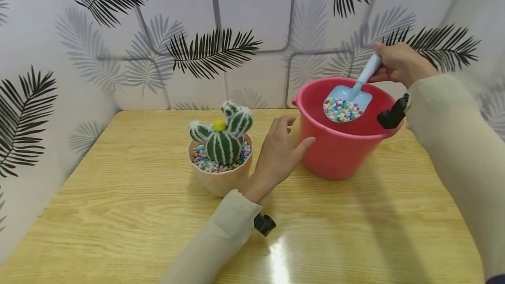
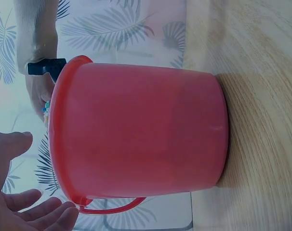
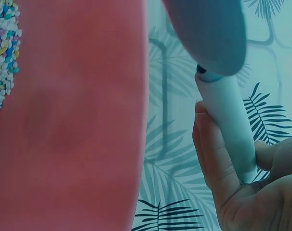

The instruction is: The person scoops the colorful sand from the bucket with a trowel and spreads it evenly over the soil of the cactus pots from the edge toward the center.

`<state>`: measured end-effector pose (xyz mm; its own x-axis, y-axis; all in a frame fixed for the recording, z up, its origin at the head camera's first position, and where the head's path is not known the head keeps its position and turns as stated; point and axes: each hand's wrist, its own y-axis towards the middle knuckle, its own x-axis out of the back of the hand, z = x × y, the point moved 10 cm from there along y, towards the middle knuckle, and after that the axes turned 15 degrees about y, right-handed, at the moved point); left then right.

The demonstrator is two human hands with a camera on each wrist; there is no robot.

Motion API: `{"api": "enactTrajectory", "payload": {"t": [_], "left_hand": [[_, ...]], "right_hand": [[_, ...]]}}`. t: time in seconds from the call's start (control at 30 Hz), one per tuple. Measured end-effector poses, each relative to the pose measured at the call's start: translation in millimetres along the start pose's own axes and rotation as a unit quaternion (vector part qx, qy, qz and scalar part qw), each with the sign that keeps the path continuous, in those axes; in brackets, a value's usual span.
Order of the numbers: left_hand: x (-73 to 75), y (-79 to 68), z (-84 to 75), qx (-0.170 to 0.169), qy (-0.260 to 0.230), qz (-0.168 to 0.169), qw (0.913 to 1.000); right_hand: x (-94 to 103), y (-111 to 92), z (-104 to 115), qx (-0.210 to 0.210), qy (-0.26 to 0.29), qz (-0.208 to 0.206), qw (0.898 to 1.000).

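Observation:
My right hand (image 1: 402,62) grips the pale handle of a light blue toy shovel (image 1: 353,96), tilted over the mouth of a red bucket (image 1: 335,154). Small multicoloured pebbles (image 1: 342,109) fill the shovel's scoop. In the right wrist view, fingers and thumb wrap the handle (image 3: 230,125), and more pebbles (image 3: 4,53) lie inside the bucket. My left hand (image 1: 278,150) hovers between the bucket and a peach flowerpot (image 1: 221,182), thumb and fingers spread and holding nothing. In the pot stands a knitted cactus (image 1: 224,146) with a yellow flower, surrounded by pebbles of the same kind.
All of it stands on a light wood table (image 1: 130,214), with a leaf-patterned wall covering (image 1: 252,69) close behind. The bucket's red handle (image 2: 117,210) hangs down its side. A black wrist camera (image 1: 265,224) sits at the left cuff.

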<state>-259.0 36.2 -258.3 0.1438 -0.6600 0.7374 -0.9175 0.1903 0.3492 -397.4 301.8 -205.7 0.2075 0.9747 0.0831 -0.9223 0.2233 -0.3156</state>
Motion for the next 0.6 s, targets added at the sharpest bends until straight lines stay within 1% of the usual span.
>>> {"api": "enactTrajectory", "payload": {"t": [0.17, 0.3, 0.43, 0.53, 0.6], "left_hand": [[7.7, -8.0, 3.5, 0.01, 0.001, 0.003, 0.9999], [11.3, -13.9, 6.5, 0.011, 0.005, 0.005, 0.9999], [17.5, -18.6, 10.4, 0.005, 0.01, -0.005, 0.9999], [23.9, -21.8, 11.8, -0.006, 0.015, -0.019, 0.9997], [27.6, -24.7, 12.5, -0.011, 0.019, -0.022, 0.9995]], "right_hand": [[-13.4, 2.0, 2.6, 0.005, 0.025, 0.027, 0.999], [-24.2, 2.9, 2.8, 0.012, 0.034, 0.05, 0.998], [-36.1, 0.0, 3.1, 0.009, 0.025, 0.057, 0.998], [-42.6, -3.5, 4.7, 0.011, 0.008, 0.052, 0.999], [-47.5, -4.1, 5.9, 0.018, 0.013, 0.055, 0.998]]}}
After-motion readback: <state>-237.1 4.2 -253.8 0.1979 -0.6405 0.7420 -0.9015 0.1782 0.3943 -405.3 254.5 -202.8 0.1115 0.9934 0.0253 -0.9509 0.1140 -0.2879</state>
